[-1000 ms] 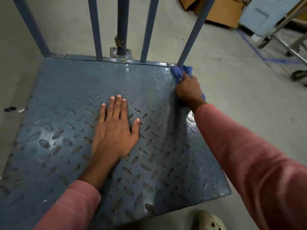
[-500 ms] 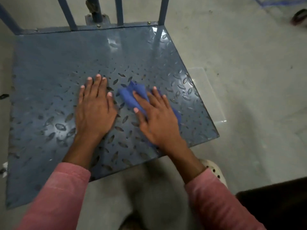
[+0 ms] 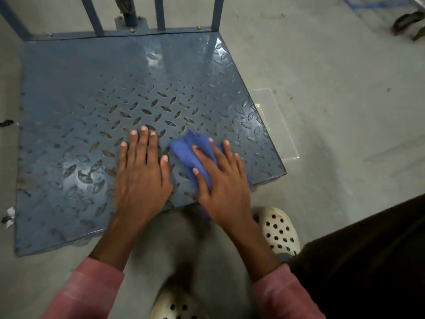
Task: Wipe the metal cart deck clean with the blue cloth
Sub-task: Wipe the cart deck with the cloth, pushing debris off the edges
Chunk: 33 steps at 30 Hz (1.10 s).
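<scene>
Flat, fingers spread, right hand (image 3: 224, 187) pressed one blue cloth (image 3: 188, 150) onto cart deck (image 3: 80, 88) close to its near edge (right corner adjacent). Left hand (image 3: 140, 178) lay flat just beside, holding nothing. Open deck extended left and beyond.

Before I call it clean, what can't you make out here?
Head view only.
Hidden: cart deck beneath the left hand, right hand and blue cloth; the cloth's near part, under the right hand.
Cut off: upright bars, by the top edge.
Too small: scraps beside the deck's left edge.
</scene>
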Tool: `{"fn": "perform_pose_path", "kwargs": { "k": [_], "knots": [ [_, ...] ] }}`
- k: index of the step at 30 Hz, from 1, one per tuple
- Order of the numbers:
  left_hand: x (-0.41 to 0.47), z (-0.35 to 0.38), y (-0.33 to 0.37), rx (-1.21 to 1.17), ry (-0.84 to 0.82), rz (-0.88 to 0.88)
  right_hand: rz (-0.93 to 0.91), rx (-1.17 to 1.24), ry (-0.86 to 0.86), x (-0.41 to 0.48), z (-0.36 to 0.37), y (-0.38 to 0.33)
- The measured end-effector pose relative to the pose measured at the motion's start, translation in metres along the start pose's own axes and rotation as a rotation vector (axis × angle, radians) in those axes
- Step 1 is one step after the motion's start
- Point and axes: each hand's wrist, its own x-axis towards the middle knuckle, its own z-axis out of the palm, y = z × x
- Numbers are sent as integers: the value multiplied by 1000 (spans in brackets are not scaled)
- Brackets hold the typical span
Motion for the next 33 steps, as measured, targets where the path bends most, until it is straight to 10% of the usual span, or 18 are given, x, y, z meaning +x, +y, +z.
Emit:
{"fn": "perform_pose_path", "kwargs": {
  "k": [12, 15, 20, 25, 33],
  "knots": [
    [66, -79, 17, 457, -528, 253, 235, 246, 149, 61, -53, 40],
    [85, -85, 32, 623, -568, 394, 210, -30, -25, 39, -24, 39],
    [102, -77, 65, 721, -502, 451, 274, 14, 199, 55, -45, 42],
    [93, -42, 89, 315, -245, 342, 268, 128, -22, 49, -40, 73],
    [91, -19, 93, 117, -54, 553, 493, 341, 544, -1, -48, 100]
  ]
}}
